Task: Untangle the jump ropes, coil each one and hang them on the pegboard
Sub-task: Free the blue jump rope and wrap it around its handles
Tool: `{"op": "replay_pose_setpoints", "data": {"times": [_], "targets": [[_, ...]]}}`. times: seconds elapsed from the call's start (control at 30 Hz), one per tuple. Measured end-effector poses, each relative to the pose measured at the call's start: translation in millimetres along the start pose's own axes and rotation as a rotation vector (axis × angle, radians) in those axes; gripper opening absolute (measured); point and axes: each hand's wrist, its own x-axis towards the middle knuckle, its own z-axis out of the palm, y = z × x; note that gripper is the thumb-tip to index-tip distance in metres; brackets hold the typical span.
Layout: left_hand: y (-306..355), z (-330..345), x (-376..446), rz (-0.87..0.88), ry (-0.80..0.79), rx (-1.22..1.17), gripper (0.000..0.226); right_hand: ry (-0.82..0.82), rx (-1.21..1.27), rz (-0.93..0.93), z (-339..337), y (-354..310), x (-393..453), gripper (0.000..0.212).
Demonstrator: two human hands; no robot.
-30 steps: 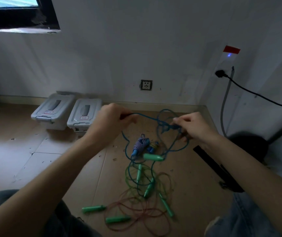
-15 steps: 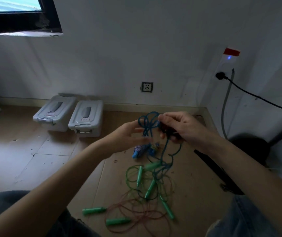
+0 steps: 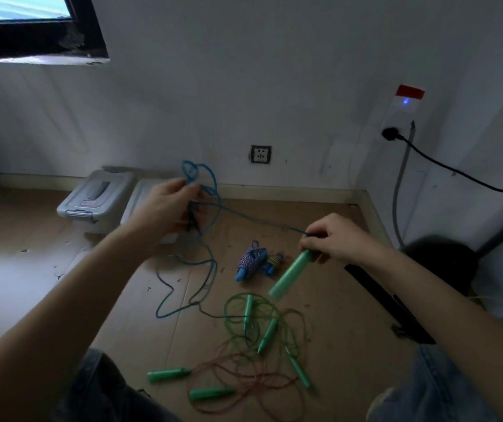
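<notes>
Your left hand point(image 3: 171, 208) grips bunched blue rope point(image 3: 213, 190); it runs right to your right hand point(image 3: 332, 239), pinching the green handle point(image 3: 290, 275).

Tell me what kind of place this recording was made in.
Probably a bare indoor room corner used for storage or utility, not a gym. The floor is covered with brown cardboard sheets, two grey lidded plastic storage bins sit against the scuffed white wall, and a wall socket sits low above the skirting.
</notes>
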Motion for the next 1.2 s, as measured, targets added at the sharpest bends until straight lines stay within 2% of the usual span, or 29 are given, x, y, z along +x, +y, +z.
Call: {"op": "replay_pose_setpoints", "data": {"times": [0.07, 0.13, 0.2, 0.27, 0.33, 0.4, 0.43, 0.47, 0.6, 0.73, 0.87, 0.93, 1.0, 1.07, 1.17, 1.2], "targets": [[-2, 10, -4, 0.016, -0.050, 0.034, 0.020, -0.041, -0.199, -0.051, 2, 1, 1, 0.009], [-2, 15, -5, 0.047, -0.114, 0.055, 0.015, -0.071, -0.235, -0.061, 4, 3, 2, 0.026], [-3, 16, -4, 0.071, -0.227, 0.152, 0.012, -0.066, -0.044, -0.109, 4, -1, 3, 0.052], [-6, 19, -4, 0.097, -0.390, 0.217, 0.012, -0.069, 0.256, -0.219, 4, -10, 2, 0.065], [-9, 21, -4, 0.111, -0.538, 0.240, 0.013, -0.109, 0.469, -0.311, 3, -14, 1, 0.053], [-11, 22, -4, 0.078, -0.608, 0.244, 0.017, -0.087, 0.501, -0.363, 3, -16, 0, 0.023], [-13, 22, -3, 0.057, -0.598, 0.246, 0.019, -0.052, 0.538, -0.363, 2, -16, 1, 0.009], [-15, 21, -1, 0.042, -0.567, 0.250, 0.018, -0.013, 0.611, -0.341, 1, -15, 2, 0.005], [-20, 17, 5, -0.018, -0.439, 0.207, 0.017, 0.015, 1.031, -0.190, -9, -12, 3, 0.013], [-21, 22, 5, 0.031, -0.372, 0.126, 0.014, 0.044, 1.159, -0.168, -11, -17, -1, 0.016], [-22, 28, 1, 0.034, -0.393, 0.011, 0.015, 0.007, 1.092, -0.173, -14, -22, -5, 0.010], [-21, 29, 0, 0.041, -0.384, -0.036, 0.015, -0.061, 1.018, -0.162, -12, -21, -6, 0.035], [-19, 32, -2, 0.075, -0.383, -0.029, 0.013, -0.103, 0.877, -0.160, -6, -21, -7, 0.047], [-18, 36, -4, 0.119, -0.345, 0.031, 0.011, -0.129, 0.703, -0.188, -3, -21, -8, 0.038], [-18, 41, -8, 0.193, -0.290, 0.208, 0.009, -0.090, 0.437, -0.222, -1, -21, -8, 0.012], [-18, 43, -9, 0.196, -0.299, 0.217, 0.007, -0.045, 0.371, -0.214, 1, -20, -6, 0.015]]}}
